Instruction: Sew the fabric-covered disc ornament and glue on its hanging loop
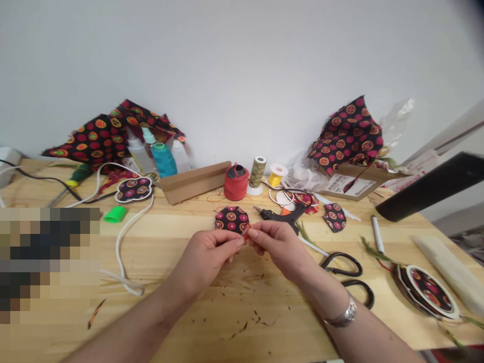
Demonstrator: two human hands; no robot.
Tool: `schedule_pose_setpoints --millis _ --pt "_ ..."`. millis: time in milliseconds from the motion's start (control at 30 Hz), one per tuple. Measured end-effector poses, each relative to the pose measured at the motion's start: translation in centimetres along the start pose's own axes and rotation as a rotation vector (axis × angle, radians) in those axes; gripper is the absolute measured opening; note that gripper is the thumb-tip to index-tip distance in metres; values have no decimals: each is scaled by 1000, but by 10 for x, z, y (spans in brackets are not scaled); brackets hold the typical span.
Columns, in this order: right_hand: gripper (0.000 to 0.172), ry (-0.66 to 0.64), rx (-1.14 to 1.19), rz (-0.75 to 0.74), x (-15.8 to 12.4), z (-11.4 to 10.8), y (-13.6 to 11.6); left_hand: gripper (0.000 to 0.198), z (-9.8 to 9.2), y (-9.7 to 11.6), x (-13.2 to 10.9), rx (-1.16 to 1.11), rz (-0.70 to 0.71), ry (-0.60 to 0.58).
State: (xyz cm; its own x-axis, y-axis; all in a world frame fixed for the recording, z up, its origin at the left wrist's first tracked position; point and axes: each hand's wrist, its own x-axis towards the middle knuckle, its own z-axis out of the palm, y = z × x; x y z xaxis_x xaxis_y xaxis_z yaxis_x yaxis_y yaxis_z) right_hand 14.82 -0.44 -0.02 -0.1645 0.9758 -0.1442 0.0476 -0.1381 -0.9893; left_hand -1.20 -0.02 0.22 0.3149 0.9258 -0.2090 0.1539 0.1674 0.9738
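My left hand (214, 252) and my right hand (274, 244) meet over the middle of the wooden table (242, 322), fingertips pinched together. Between them they grip a small red piece (246, 232), too small to name. Just behind the fingertips lies a round patch of black fabric with pink and orange circles (231, 219). A black glue gun (282, 215) lies just beyond my right hand. A silver bracelet sits on my right wrist.
A red cord spool (236, 182), an olive thread spool (257, 175) and a yellow spool (277, 176) stand at the back. Black scissors (350, 277) lie right of my right arm. White cord (123, 242), a green cap (115, 214), bottles (163, 157), patterned cloth (109, 131) and a cardboard box (355, 184) surround them.
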Motion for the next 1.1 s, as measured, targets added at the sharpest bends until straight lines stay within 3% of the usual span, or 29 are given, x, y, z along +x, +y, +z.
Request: schedule_pose_setpoints --millis 233,667,1100 --pt "15 18 16 11 0 0 2 19 0 -3 0 0 -5 23" --pt "11 155 -405 -159 0 -1 2 19 1 1 1 89 -42 70" --pt "11 182 -507 -196 -1 -3 3 18 -1 8 -1 89 -40 162"
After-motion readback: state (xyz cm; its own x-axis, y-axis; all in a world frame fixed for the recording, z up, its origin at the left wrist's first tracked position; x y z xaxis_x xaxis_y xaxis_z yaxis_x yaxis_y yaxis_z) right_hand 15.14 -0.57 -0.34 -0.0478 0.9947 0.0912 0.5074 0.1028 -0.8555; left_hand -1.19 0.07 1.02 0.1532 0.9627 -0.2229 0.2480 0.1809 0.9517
